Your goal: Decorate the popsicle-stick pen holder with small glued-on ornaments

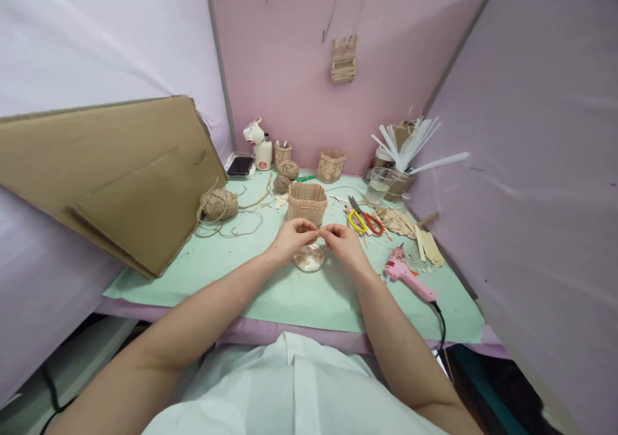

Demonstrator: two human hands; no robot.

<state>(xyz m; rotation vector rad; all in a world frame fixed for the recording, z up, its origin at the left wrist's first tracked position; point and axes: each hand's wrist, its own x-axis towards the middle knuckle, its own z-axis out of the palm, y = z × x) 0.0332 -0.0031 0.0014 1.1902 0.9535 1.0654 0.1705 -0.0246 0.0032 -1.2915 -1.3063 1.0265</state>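
My left hand and my right hand meet fingertip to fingertip over the middle of the table. Both are closed in a pinch on something small; its kind is too tiny to make out. Just behind them stands a woven tan basket with a braided rim, its lower front partly hidden by my fingers. Below my hands a round, pale, blotchy disc lies on the green cloth.
A pink glue gun with a black cord lies at right, near scissors and wooden sticks. At left are a twine ball and a leaning cardboard sheet. A plastic cup and a smaller basket stand behind.
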